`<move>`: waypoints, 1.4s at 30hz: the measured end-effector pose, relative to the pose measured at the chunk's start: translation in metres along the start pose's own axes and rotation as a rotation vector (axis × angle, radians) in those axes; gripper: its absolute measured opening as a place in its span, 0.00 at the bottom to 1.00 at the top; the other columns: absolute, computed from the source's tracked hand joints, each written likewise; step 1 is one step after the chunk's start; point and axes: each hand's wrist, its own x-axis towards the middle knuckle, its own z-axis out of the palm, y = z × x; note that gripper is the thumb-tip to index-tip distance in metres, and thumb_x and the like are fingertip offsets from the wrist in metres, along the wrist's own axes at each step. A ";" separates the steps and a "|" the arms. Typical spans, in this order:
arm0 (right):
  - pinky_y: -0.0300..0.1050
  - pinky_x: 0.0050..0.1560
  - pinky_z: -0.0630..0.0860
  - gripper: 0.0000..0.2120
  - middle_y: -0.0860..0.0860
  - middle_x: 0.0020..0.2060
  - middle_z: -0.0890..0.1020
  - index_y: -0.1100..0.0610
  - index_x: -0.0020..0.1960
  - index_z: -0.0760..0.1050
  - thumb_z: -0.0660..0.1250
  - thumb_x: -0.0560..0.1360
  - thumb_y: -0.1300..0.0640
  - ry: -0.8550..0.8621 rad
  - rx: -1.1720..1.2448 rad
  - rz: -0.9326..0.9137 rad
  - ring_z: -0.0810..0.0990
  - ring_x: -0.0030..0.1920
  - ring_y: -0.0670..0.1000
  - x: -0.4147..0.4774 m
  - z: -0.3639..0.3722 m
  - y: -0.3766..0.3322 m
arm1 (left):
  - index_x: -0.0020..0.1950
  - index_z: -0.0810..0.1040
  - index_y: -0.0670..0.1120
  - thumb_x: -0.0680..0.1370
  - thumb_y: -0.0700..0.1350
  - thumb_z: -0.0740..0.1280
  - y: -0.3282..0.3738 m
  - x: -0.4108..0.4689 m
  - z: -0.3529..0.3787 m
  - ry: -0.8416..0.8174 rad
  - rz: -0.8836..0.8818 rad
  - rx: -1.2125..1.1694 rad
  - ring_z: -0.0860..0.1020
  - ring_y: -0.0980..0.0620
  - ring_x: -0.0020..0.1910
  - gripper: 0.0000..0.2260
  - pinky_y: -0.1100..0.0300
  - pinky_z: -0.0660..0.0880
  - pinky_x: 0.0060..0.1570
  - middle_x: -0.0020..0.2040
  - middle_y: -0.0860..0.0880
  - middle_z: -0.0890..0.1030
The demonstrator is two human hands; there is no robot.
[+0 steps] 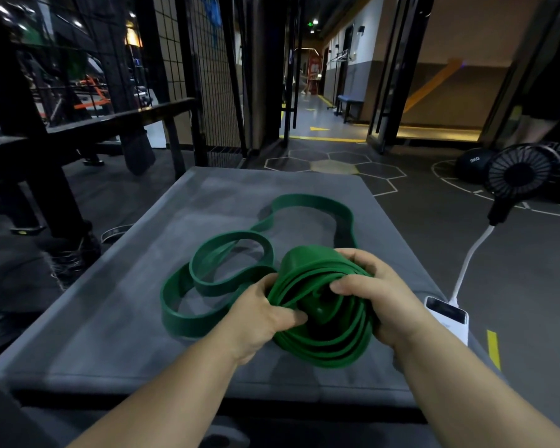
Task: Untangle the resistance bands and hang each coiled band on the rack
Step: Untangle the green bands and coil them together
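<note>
1. A green band (324, 337) lay on the near half of a grey padded surface (110, 318), partly wound and partly loose.
2. The wound part formed a coil (333, 350) of several stacked turns at the near right of the surface, held between both hands.
3. The left hand (265, 315) gripped the coil's left edge, its fingers curled over the turns and its thumb pressed against them.
4. The right hand (372, 292) gripped the coil's right side, thumb laid across the top and fingers wrapped round the outer turns.
5. The loose part ran out from the coil in loops (230, 253): two overlapping ones just left of the hands, and a larger one reaching toward the far end of the surface.
6. The loops stood on edge in places and crossed one another.
7. A white power bank (448, 315) sat at the surface's right edge, near the right hand.
8. A white cable (472, 257) rose from it to a small black fan (521, 173).
9. A dark ball (474, 163) rested on the floor behind the fan.
10. A wire grid panel (207, 76) stood beyond the surface's far left corner.
</note>
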 end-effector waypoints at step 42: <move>0.48 0.48 0.81 0.22 0.56 0.47 0.83 0.53 0.56 0.77 0.75 0.62 0.59 0.052 -0.328 -0.159 0.84 0.46 0.54 -0.004 0.002 0.002 | 0.67 0.65 0.62 0.54 0.54 0.79 0.037 -0.003 -0.018 -0.039 0.167 0.244 0.73 0.65 0.62 0.43 0.71 0.71 0.54 0.65 0.58 0.73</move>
